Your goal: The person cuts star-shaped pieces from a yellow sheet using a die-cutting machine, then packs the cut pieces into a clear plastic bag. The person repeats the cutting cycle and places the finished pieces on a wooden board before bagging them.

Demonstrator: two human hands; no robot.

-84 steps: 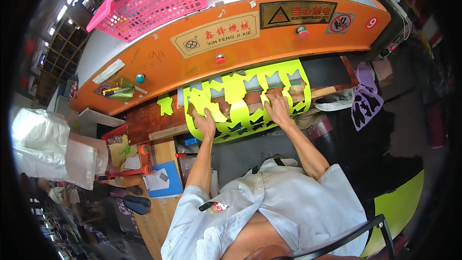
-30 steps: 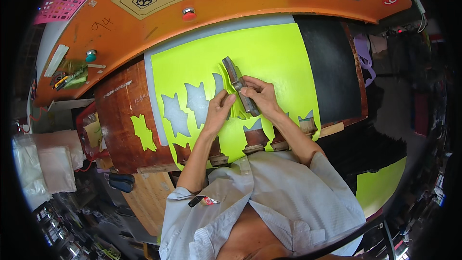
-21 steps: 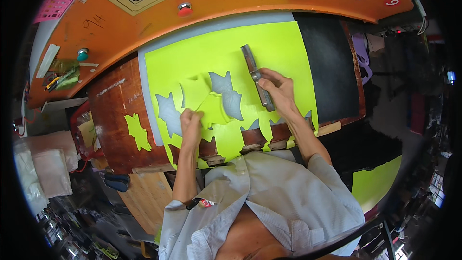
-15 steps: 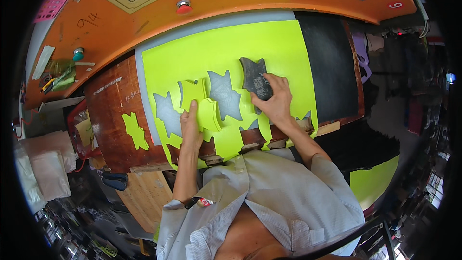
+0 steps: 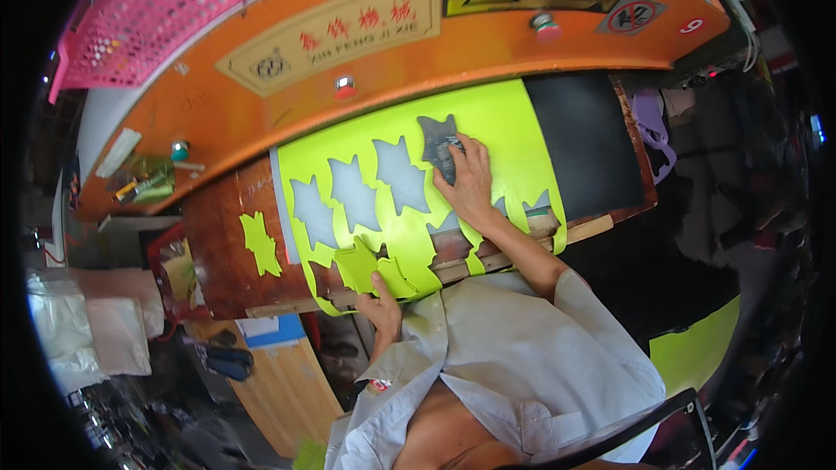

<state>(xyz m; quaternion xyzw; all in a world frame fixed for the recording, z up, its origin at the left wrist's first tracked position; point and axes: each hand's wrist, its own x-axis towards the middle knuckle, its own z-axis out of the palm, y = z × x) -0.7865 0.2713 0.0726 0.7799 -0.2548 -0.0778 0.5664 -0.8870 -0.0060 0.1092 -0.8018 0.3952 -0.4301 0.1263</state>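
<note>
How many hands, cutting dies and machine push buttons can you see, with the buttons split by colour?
Hands: 2 (left hand, right hand)
Dark cutting die: 1
Red push buttons: 2
Green push button: 1
Total: 6

The camera sits on the person's head, on the left side, and looks down and a bit forward. It peeks over the shirt (image 5: 522, 339), which is close and big at the bottom. The left hand (image 5: 381, 309) and right hand (image 5: 468, 181) are near the middle, with the counter (image 5: 218, 265) under them. Farther off, the orange machine (image 5: 488, 54) curves across the top. The lens sees very wide, so straight edges bend, and black fills the corners.
</note>
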